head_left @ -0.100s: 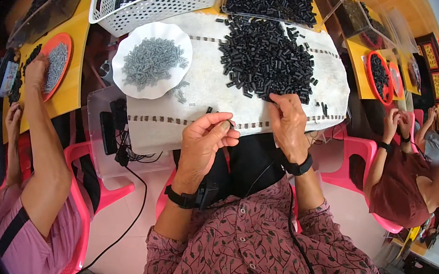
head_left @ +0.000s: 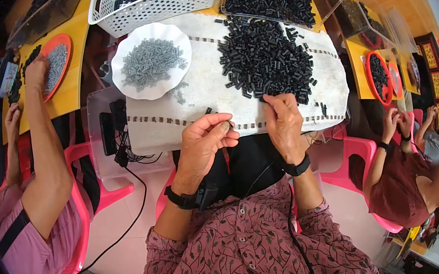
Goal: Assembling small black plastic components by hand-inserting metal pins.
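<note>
Our left hand (head_left: 203,139) pinches a small dark piece (head_left: 227,126) near the table's edge, while our right hand's (head_left: 283,123) grip presses onto the black pile (head_left: 265,61) just beyond it.

The black pieces (head_left: 264,59) look like matt plastic, heaped on a pale woven cloth (head_left: 197,93) with a rough, dull surface. The grey pieces (head_left: 151,63) look dull too, lying on a smooth, glossy white plate (head_left: 130,90). The basket (head_left: 157,4) is white plastic mesh, the chairs (head_left: 82,210) shiny pink plastic.
</note>
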Demonstrator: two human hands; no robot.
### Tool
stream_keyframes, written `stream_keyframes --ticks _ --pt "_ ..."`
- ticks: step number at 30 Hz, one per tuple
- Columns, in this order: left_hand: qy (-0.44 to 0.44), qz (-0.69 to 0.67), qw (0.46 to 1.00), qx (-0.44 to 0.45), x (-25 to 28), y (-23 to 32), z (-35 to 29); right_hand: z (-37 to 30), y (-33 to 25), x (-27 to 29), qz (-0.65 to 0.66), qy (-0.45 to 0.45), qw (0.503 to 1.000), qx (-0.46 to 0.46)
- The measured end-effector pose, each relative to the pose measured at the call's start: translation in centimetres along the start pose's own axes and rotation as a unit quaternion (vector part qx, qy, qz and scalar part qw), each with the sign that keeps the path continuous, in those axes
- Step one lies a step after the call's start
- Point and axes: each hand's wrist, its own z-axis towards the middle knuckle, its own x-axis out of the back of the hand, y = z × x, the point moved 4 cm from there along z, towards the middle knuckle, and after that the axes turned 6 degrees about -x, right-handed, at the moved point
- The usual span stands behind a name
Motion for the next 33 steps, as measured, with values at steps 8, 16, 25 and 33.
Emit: stream_keyframes --ticks 8,16,25,33 --pt "0.004 0.003 1.0 -0.001 0.0 0.1 0.0 -0.4 -0.5 0.3 0.07 0.006 0.998 0.005" --pt "0.006 0.012 1.0 0.006 0.0 0.0 0.0 -0.3 2.1 1.3 0.033 0.027 0.998 -0.05" --pt "0.019 0.012 1.0 0.007 0.0 0.1 0.0 0.7 1.6 0.8 -0.01 0.003 1.0 -0.021" --pt "0.017 0.011 1.0 0.007 0.0 0.1 0.0 0.3 2.1 1.0 0.036 0.013 0.998 -0.049"
